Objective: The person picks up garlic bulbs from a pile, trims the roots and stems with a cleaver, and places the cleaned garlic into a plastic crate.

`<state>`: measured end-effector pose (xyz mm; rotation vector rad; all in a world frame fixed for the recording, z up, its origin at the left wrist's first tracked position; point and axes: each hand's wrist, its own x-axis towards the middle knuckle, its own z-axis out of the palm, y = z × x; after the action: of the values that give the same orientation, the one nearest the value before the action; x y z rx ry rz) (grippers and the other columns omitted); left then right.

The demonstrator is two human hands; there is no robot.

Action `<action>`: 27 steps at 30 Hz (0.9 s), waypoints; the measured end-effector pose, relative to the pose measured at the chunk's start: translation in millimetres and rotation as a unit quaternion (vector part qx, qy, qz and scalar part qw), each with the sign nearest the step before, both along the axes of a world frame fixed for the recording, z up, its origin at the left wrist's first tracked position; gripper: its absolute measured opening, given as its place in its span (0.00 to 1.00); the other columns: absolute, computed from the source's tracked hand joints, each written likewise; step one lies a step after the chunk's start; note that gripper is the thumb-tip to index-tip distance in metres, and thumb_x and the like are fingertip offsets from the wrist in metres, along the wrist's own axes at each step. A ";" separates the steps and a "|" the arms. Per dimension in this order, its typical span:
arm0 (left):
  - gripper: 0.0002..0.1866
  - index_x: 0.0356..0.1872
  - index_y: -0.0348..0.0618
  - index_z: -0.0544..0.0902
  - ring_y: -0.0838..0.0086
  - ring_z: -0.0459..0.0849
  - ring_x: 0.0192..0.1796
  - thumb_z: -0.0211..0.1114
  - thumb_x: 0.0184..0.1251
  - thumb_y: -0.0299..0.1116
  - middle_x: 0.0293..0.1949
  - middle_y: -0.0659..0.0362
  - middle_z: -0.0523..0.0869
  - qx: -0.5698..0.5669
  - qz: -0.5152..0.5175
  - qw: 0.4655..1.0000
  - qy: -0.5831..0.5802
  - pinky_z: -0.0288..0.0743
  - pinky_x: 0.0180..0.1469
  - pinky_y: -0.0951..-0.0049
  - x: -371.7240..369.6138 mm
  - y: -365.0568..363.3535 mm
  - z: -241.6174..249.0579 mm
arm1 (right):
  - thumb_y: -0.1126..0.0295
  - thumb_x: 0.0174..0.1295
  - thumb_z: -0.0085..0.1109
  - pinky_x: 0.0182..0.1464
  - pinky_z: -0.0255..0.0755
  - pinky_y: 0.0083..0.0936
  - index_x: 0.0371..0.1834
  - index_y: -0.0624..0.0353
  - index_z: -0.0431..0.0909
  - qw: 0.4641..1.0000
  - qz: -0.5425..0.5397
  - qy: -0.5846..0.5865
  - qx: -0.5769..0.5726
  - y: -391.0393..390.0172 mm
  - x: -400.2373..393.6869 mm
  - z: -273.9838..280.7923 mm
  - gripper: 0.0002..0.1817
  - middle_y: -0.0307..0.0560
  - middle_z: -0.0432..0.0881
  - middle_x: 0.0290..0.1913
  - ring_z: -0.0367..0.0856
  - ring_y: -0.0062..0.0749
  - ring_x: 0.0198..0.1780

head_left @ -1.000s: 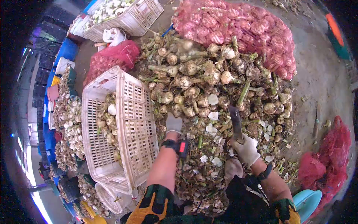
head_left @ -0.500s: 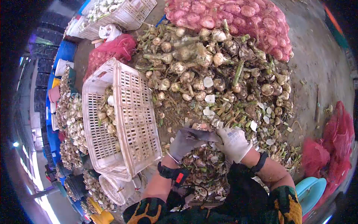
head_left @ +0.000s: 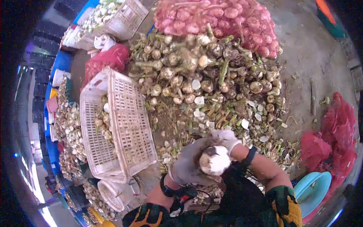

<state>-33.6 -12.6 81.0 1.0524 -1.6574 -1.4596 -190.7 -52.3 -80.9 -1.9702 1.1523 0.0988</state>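
My left hand (head_left: 185,162), in a dirty grey glove, is wrapped round a garlic bulb (head_left: 214,160) close to my body. The bulb's white, peeled side faces up, with dark dirt and skin at its far edge. My right hand (head_left: 227,139), in a whitish glove, is closed just beyond the bulb, against that dirty edge. What its fingers grip is hidden. In front of both hands lies a heap of untrimmed garlic (head_left: 189,75) with stems and roots, and white peelings (head_left: 199,100) are scattered on its near side.
A white plastic crate (head_left: 132,121) holding some bulbs tilts at my left, beside a white bucket (head_left: 113,193). Behind the heap lies a full red mesh sack (head_left: 223,20). At right are crumpled red netting (head_left: 317,149) and a turquoise basin (head_left: 312,193).
A white garlic bulb now shows in my left hand, where a dark flat shape stretched between my hands before. Both hands have come closer together, and the view has shifted slightly.
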 end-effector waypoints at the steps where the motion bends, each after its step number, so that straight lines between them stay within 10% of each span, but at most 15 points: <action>1: 0.47 0.60 0.37 0.69 0.61 0.81 0.52 0.82 0.34 0.39 0.51 0.52 0.80 0.082 0.040 0.995 0.030 0.74 0.57 0.64 1.7 8.3 -12.0 | 0.55 0.59 0.58 0.42 0.75 0.41 0.40 0.59 0.78 0.994 -0.077 -0.057 0.051 -14.6 -5.0 31.2 0.17 0.60 0.84 0.38 0.84 0.55 0.39; 3: 0.49 0.64 0.37 0.64 0.60 0.78 0.57 0.82 0.36 0.36 0.55 0.50 0.77 0.125 0.104 0.987 0.005 0.72 0.59 0.62 7.0 11.9 -29.7 | 0.50 0.58 0.64 0.44 0.76 0.31 0.42 0.61 0.79 0.931 -0.226 -0.252 0.139 -17.9 -15.4 45.3 0.24 0.53 0.85 0.39 0.85 0.41 0.37; 6: 0.48 0.64 0.39 0.65 0.55 0.76 0.57 0.81 0.37 0.33 0.56 0.47 0.75 -0.144 0.150 0.930 -0.305 0.71 0.60 0.59 3.9 0.5 -23.2 | 0.63 0.64 0.61 0.45 0.75 0.25 0.47 0.62 0.78 0.653 -0.316 -0.562 0.397 -10.9 -18.2 92.6 0.15 0.35 0.82 0.41 0.79 0.20 0.41; 7: 0.45 0.62 0.39 0.68 0.53 0.76 0.56 0.80 0.37 0.34 0.56 0.46 0.74 -0.271 0.155 0.850 -0.424 0.69 0.60 0.57 -3.2 -4.9 -15.2 | 0.65 0.64 0.61 0.45 0.75 0.25 0.47 0.61 0.78 0.683 -0.317 -0.543 0.370 -13.1 -22.2 96.9 0.13 0.36 0.82 0.41 0.78 0.20 0.41; 9: 0.42 0.62 0.39 0.68 0.56 0.77 0.55 0.77 0.42 0.34 0.55 0.47 0.74 -0.158 0.207 0.912 -0.315 0.71 0.58 0.61 -4.5 0.1 -19.5 | 0.67 0.63 0.61 0.44 0.75 0.24 0.47 0.61 0.78 0.717 -0.322 -0.529 0.319 -16.6 -25.5 101.1 0.13 0.36 0.82 0.41 0.78 0.20 0.41; 11: 0.34 0.62 0.35 0.67 0.63 0.78 0.53 0.68 0.52 0.30 0.53 0.50 0.76 0.081 0.234 0.969 -0.018 0.73 0.54 0.69 -2.4 -0.1 -43.7 | 0.66 0.61 0.63 0.43 0.76 0.26 0.47 0.61 0.78 0.779 -0.296 -0.503 0.230 -16.0 -21.8 92.2 0.14 0.40 0.84 0.38 0.81 0.24 0.39; 14: 0.26 0.62 0.32 0.66 0.70 0.79 0.50 0.57 0.61 0.23 0.50 0.53 0.78 0.318 0.233 0.893 0.219 0.74 0.52 0.77 7.0 -7.0 -65.4 | 0.66 0.59 0.64 0.42 0.77 0.28 0.49 0.61 0.78 0.891 -0.256 -0.375 0.009 -14.7 -19.6 84.8 0.17 0.48 0.85 0.38 0.84 0.34 0.38; 18: 0.23 0.58 0.31 0.69 0.66 0.82 0.44 0.53 0.58 0.20 0.50 0.51 0.79 0.177 0.234 0.955 0.034 0.76 0.51 0.74 21.5 -4.3 -54.3 | 0.57 0.60 0.62 0.40 0.76 0.39 0.41 0.60 0.78 0.997 -0.031 -0.040 -0.056 -27.3 -41.3 49.5 0.17 0.53 0.84 0.35 0.82 0.52 0.38; 19: 0.19 0.56 0.32 0.70 0.65 0.81 0.49 0.52 0.62 0.23 0.52 0.50 0.78 0.232 0.264 0.891 0.286 0.76 0.51 0.67 35.0 -9.5 -43.2 | 0.56 0.60 0.61 0.39 0.76 0.40 0.39 0.59 0.77 0.985 -0.149 -0.063 -0.057 -26.2 -44.7 34.0 0.17 0.54 0.83 0.34 0.82 0.53 0.38; 21: 0.17 0.56 0.36 0.73 0.65 0.81 0.52 0.51 0.67 0.29 0.53 0.52 0.79 0.157 0.276 0.903 0.289 0.77 0.55 0.65 100.3 -12.5 -36.5 | 0.56 0.58 0.65 0.36 0.74 0.36 0.42 0.64 0.77 0.948 -0.302 -0.093 -0.036 -28.2 -45.8 34.0 0.20 0.58 0.82 0.30 0.83 0.47 0.32; 27: 0.14 0.54 0.42 0.74 0.69 0.81 0.46 0.51 0.69 0.29 0.46 0.54 0.80 0.205 0.438 0.826 0.291 0.78 0.48 0.68 163.2 -53.9 -60.5 | 0.57 0.57 0.64 0.42 0.74 0.32 0.45 0.61 0.79 0.922 -0.321 -0.203 0.076 -37.0 -29.9 18.9 0.20 0.52 0.84 0.34 0.83 0.38 0.37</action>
<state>129.5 -66.5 20.5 1.1902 -0.3087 -1.2882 -220.6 -89.3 -62.0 -1.3079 1.3910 -0.5257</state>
